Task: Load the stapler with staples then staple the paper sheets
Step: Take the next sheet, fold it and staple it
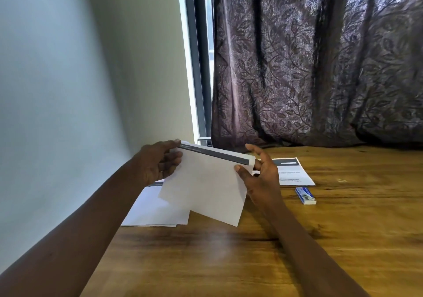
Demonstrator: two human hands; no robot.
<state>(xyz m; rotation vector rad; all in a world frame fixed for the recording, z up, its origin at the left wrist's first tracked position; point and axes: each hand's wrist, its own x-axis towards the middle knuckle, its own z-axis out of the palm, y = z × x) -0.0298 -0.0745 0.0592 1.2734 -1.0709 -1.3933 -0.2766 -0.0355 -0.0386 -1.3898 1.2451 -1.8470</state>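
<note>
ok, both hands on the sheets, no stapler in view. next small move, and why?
Probably tap the held sheets square on the table: left hand and right hand hold them lifted and tilted, and the staple box lies shut nearby.

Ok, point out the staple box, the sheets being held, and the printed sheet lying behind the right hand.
staple box (305, 195): head view, on its blue top face.
held sheets (206, 182): head view, on the blank white middle.
printed sheet (295, 173): head view, on the text area below its dark header.
</note>
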